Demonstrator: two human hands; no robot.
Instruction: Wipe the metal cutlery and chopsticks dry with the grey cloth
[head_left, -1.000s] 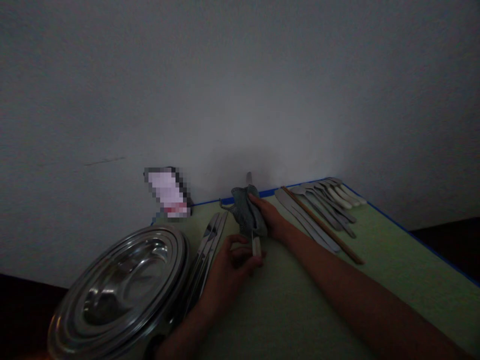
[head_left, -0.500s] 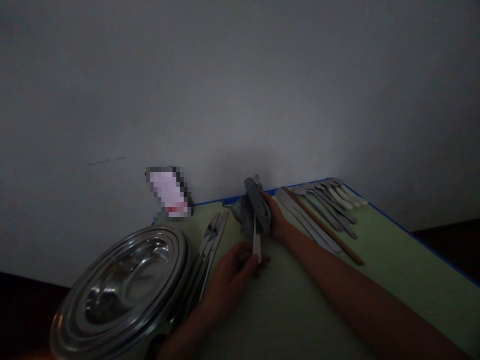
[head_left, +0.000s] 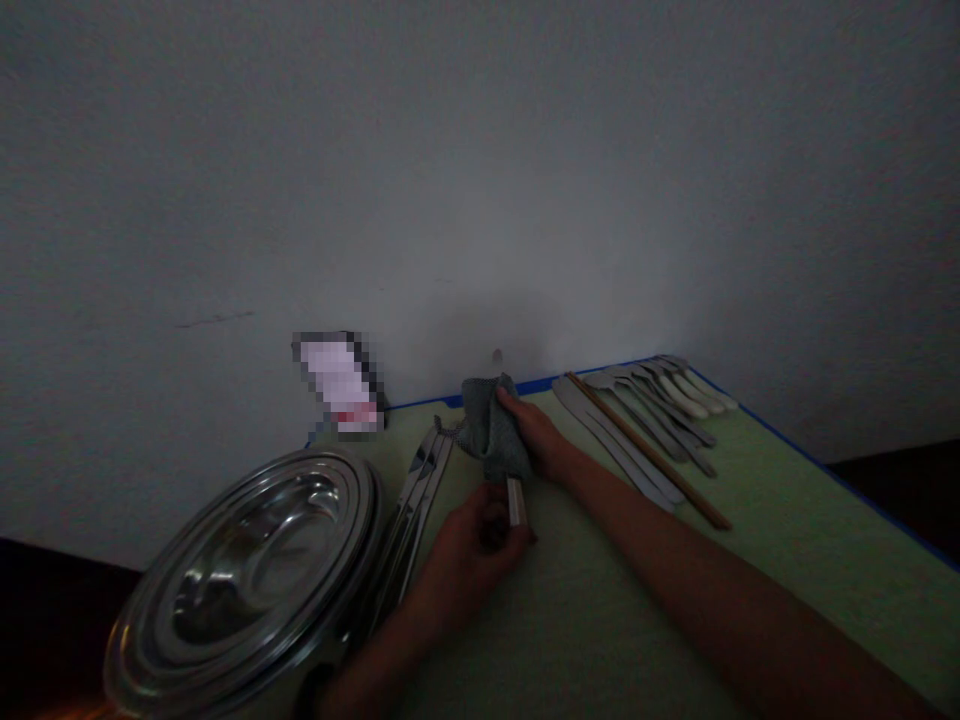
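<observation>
My left hand (head_left: 476, 535) is closed in a pinch on the white handle (head_left: 516, 503) of a piece of cutlery. My right hand (head_left: 536, 430) grips a grey cloth (head_left: 487, 430), which is wrapped around the upper part of that utensil. A pale rounded tip (head_left: 497, 356) pokes out above the cloth. The wrap hides most of the metal part, so I cannot tell whether it is a spoon or a knife. One loose corner of the cloth hangs to the left, over the tips of several table knives (head_left: 421, 475) lying on the green table (head_left: 570, 610).
Stacked steel plates (head_left: 300, 570) stand at the left. To the right lie wide-bladed flat knives (head_left: 611, 435), brown chopsticks (head_left: 652, 460), metal spoons and forks (head_left: 649, 415), and white-handled cutlery (head_left: 690, 400). A pixelated phone-like object (head_left: 337, 380) leans by the grey wall (head_left: 480, 180).
The cloth has turned and slid down toward the handle, now covering the thin metal shaft. My right thumb now lies across its front. The left hand stays in nearly the same place.
</observation>
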